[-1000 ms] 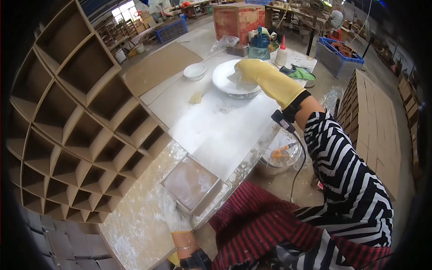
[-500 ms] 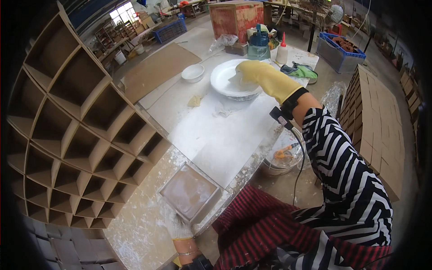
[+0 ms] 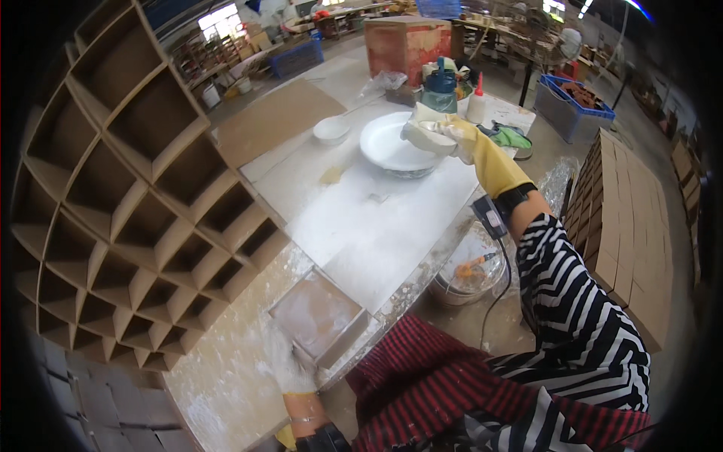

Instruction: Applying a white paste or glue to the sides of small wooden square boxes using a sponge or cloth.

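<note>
Nearest, well in front of the white plate (image 3: 388,143), the white-gloved left hand (image 3: 292,365) touches the near-left side of a square brown box (image 3: 315,313); its fingers are partly hidden, so I cannot tell whether they clamp it. Well apart from it, the yellow-gloved right hand (image 3: 463,137) grips a pale pad (image 3: 426,134) at the plate's right rim. Left of the plate sits a white bowl (image 3: 331,131); beyond the plate, a teal jug (image 3: 439,99).
</note>
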A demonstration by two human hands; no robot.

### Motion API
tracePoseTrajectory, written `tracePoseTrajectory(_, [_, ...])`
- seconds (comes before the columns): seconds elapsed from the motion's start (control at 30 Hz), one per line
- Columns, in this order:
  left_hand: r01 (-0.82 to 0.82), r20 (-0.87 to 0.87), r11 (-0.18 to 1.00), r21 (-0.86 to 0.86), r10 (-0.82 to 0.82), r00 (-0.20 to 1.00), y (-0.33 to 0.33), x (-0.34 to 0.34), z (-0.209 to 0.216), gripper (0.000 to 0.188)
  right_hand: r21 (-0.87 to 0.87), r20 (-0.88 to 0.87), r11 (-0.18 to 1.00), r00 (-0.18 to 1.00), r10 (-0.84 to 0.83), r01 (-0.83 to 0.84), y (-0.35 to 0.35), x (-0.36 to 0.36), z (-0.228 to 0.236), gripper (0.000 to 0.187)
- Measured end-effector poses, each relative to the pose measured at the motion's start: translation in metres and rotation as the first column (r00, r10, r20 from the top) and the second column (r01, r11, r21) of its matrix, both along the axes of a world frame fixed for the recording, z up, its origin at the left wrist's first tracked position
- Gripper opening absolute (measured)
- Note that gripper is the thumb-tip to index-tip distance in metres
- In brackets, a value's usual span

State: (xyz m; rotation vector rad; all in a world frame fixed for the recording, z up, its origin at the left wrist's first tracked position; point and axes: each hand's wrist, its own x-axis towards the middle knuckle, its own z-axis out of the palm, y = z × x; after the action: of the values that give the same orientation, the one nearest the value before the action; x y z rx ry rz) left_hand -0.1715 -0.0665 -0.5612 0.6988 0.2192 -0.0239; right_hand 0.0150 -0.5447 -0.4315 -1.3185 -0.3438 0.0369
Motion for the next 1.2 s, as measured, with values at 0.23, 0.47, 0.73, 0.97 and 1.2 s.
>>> tracePoseTrajectory(0.23, [-0.057, 0.177, 0.990, 0.129, 0.034, 0.984, -0.006, 0.004, -0.001, 0.052, -0.025, 0.114, 0.938, 0.931, 0.347, -0.346, 0.120, -0.057, 0.013, 0.054])
tracePoseTrajectory(0.47, [0.019, 0.127, 0.998, -0.064, -0.011, 0.992, -0.012, 0.005, 0.011, 0.044, -0.891, 0.421, 0.324, 0.847, 0.325, 0.318, 0.235, -0.108, 0.025, 0.056])
tracePoseTrajectory(0.73, [0.029, 0.186, 0.999, -0.046, -0.020, 0.982, -0.008, 0.011, -0.002, 0.048, -0.948, 0.313, 0.156, 0.899, 0.307, 0.277, 0.304, -0.117, 0.042, 0.045])
tracePoseTrajectory(0.97, [-0.033, 0.211, 0.999, -0.025, 0.038, 0.977, -0.010, 0.010, -0.002, 0.044, -0.870, 0.485, 0.312, 0.774, 0.407, 0.381, 0.307, -0.118, 0.036, 0.047])
tracePoseTrajectory(1.2, [-0.024, 0.160, 0.998, -0.054, 0.032, 0.987, -0.012, 0.010, 0.002, 0.040, -0.963, 0.268, 0.117, 0.883, 0.385, 0.242, 0.322, -0.127, 0.051, 0.045])
